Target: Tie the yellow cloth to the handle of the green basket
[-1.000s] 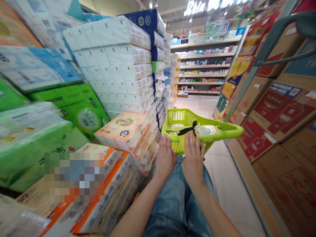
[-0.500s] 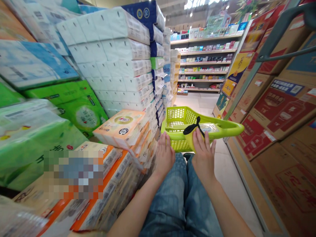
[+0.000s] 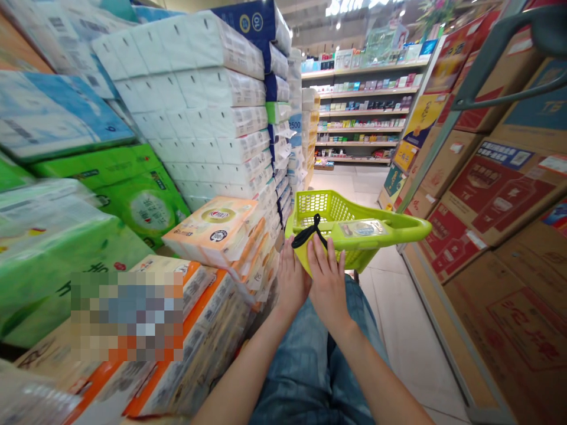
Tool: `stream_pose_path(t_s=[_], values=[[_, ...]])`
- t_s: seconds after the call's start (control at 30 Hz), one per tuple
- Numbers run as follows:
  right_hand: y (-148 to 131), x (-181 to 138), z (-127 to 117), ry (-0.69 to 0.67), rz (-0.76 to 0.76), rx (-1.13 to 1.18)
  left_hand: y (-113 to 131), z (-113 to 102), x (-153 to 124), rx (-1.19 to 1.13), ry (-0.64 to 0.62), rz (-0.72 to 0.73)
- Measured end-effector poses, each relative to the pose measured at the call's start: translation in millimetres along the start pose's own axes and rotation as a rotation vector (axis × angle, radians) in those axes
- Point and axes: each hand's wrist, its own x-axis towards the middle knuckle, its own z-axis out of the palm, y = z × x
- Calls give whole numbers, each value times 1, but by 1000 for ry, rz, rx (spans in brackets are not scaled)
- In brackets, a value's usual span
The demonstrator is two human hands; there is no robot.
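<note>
A small yellow pouch (image 3: 303, 255) with a black drawstring is under my right hand (image 3: 328, 280), whose fingers lie over its front and keep hold of it. Right beside it is my left hand (image 3: 291, 280), fingers stretched upward along the pouch's left end and the basket's near corner; whether it grips the pouch is hidden. Just beyond both hands sits a lime-green shopping basket (image 3: 363, 233) with perforated walls, its long handle pointing right. The inside of the pouch is not visible.
Stacked white tissue packs (image 3: 177, 53) rise on the left, with an orange tissue pack (image 3: 212, 227) and green packs (image 3: 133, 195) nearer. Cardboard cartons (image 3: 500, 189) line the right behind a metal rail. A pale tiled floor (image 3: 398, 330) leads to stocked shelves (image 3: 358, 94).
My right hand has moved left with the yellow pouch and now lies against my left hand. The view has shifted slightly, and the basket appears a little further left.
</note>
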Motion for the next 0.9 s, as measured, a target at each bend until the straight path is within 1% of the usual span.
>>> stream_pose_path(t_s=[0.1,0.17,0.23,0.27,0.33,0.47,0.53,0.57,0.63,0.7,0.8,0.87,0.9], values=[[31,-5,-11,25,32,-69,3,-2,3,-22,20,7],[48,-6,-17,57,113,-82,5,-3,4,-17,21,8],[54,-5,-18,93,203,-72,6,-3,5,-14,17,9],[52,-3,-16,109,230,-64,7,-2,5,-14,19,8],[38,0,-10,116,228,-51,7,-1,4,-18,25,7],[-2,5,7,64,109,14,2,4,1,-12,20,-8],[-12,5,10,29,53,50,0,6,-2,-1,19,-22],[-12,5,9,14,23,56,0,7,-2,0,18,-29],[-2,2,5,-2,-29,36,0,7,-2,-10,21,-33],[18,-1,-3,4,-37,-14,2,6,0,-20,34,-20],[49,-6,-17,33,63,-70,5,5,3,-8,47,5],[58,-7,-22,61,163,-73,8,5,4,-6,44,5],[58,-7,-21,77,208,-67,8,5,4,-10,46,0]])
